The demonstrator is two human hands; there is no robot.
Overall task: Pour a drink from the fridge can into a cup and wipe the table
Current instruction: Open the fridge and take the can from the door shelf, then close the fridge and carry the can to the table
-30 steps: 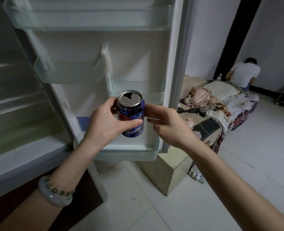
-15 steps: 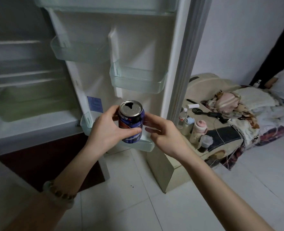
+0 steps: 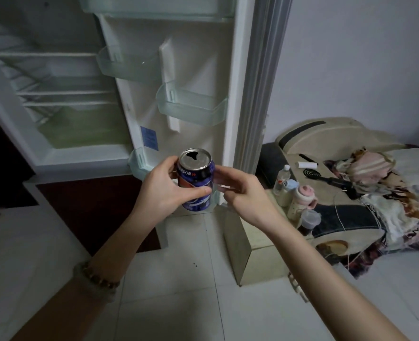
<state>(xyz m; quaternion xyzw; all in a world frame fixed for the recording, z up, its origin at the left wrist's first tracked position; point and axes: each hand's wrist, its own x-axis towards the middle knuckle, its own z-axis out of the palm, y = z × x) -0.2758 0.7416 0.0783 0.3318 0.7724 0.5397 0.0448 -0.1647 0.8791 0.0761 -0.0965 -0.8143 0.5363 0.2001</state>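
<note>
While the fridge door (image 3: 203,70) stands wide open at the far side, a blue can (image 3: 195,185) is held in mid-air just in front of the door's lowest shelf (image 3: 139,161), above the tiled floor (image 3: 179,279). It is close to upright, and its silver lid faces the camera with the drinking hole already open. The left hand (image 3: 165,190) grips it from the left: the thumb lies across the near face of the can and the fingers curl round the far side. A beaded bracelet (image 3: 97,279) sits on that wrist.

The right hand (image 3: 243,195) is just right of the can, its fingers (image 3: 224,177) loosely stretched toward the can's side and wrapped around nothing – they are blurred, so I cannot tell whether the tips touch the metal.

Left of the door, the fridge's inside (image 3: 56,107) shows white shelves. To the right, a low pale cabinet (image 3: 243,244) stands on the floor beside the door's edge. Farther right lies a bed (image 3: 351,139) strewn with crumpled cloth – near its left end stand a clear bottle (image 3: 281,179) and a few small containers, and a dark coil (image 3: 310,172) lies just beyond them.
</note>
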